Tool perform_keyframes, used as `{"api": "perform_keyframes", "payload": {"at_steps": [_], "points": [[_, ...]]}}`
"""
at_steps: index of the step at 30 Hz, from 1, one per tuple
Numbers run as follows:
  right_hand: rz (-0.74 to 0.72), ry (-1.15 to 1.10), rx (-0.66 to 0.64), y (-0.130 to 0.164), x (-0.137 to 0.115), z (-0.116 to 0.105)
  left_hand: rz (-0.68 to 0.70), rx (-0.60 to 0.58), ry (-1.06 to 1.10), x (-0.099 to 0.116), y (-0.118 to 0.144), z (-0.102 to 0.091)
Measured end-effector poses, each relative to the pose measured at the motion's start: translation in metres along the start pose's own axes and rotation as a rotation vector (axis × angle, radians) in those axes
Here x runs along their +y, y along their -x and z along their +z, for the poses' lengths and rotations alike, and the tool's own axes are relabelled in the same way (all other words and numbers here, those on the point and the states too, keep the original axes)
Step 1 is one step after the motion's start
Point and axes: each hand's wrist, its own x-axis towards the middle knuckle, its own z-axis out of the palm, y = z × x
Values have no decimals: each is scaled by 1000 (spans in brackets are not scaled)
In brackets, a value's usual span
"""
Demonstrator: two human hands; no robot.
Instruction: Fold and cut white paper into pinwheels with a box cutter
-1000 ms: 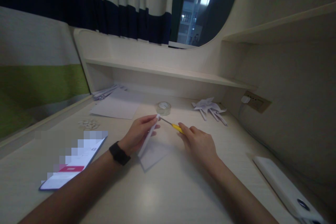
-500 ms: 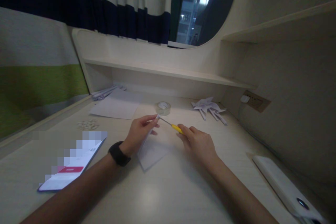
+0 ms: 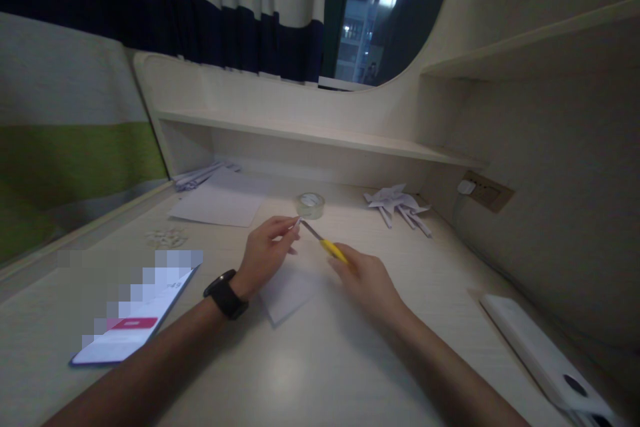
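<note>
Half the paper (image 3: 285,290) hides under hands.

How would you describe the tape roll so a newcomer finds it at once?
Start at the long cream wall shelf above the pale desk. Just below its middle, beyond the left hand, sits the small clear round tape roll. It is the only ring-shaped thing; its neighbours are flat or folded white paper.

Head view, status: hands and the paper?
Left hand pinches paper corner. Right hand grips yellow-handled cutter, blade at that corner. Tape roll just beyond.
</note>
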Motion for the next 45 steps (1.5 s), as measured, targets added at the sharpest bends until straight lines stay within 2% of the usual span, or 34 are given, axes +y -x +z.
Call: {"api": "perform_keyframes", "payload": {"at_steps": [2, 4, 7, 10, 13, 17, 20, 22, 24, 27, 33, 39, 42, 45], "points": [[-11, 228, 73, 1, -2, -2, -30, 4, 23, 0, 0, 0], [-16, 288, 101, 1, -1, -3, -55, 8, 48, 0, 0, 1], [-24, -9, 26, -1, 2, -2, -31, 7, 46, 1, 0, 1], [91, -435, -173, -4, 5, 2, 20, 8, 4, 2, 0, 0], [165, -583, -236, -6, 6, 2, 39, 0, -32, 3, 0, 0], [27, -420, -146, -12, 14, -17, 37, 7, -92, 3, -5, -6], [-36, -219, -88, -20, 35, -34, 39, -25, -188, -3, -16, -15], [-54, -34, -64, -24, 55, -39, 85, -97, -297, -13, -28, -20], [-4, 135, -59, -24, 75, -39, 175, -213, -453, -27, -41, -22], [38, 268, -82, -21, 101, -31, 195, -334, -588, -49, -58, -17], [137, 313, -47, -21, 133, -20, 139, -449, -738, -81, -80, -1], [179, 282, -56, -25, 146, -20, 122, -482, -806, -92, -91, 4], [199, 270, -65, -25, 149, -21, 106, -473, -792, -95, -94, 19], [221, 266, -60, -24, 151, -23, 95, -462, -745, -96, -97, 43]]}}
